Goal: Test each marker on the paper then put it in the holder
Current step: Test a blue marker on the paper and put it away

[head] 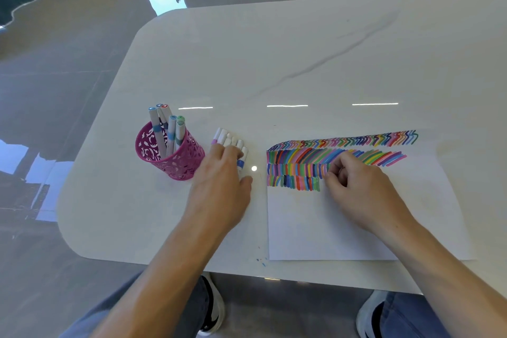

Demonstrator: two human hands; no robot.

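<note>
A pink cut-out metal holder (175, 162) stands left of centre with several white markers (164, 132) upright in it. Several more white markers (229, 138) lie side by side on the table just to its right. My left hand (222, 181) lies over them, fingers and thumb pinching a marker with a blue band (241, 164). The white paper (315, 228) carries rows of coloured strokes (301, 164) across its top. My right hand (362, 189) rests on the paper by the strokes with loosely curled fingers and no marker visible in it.
The white marble-look table (301, 63) has a rounded left corner and its front edge runs just above my knees. A few small ink specks (260, 261) mark it near the paper's lower left corner. A glossy tiled floor (55, 90) lies to the left.
</note>
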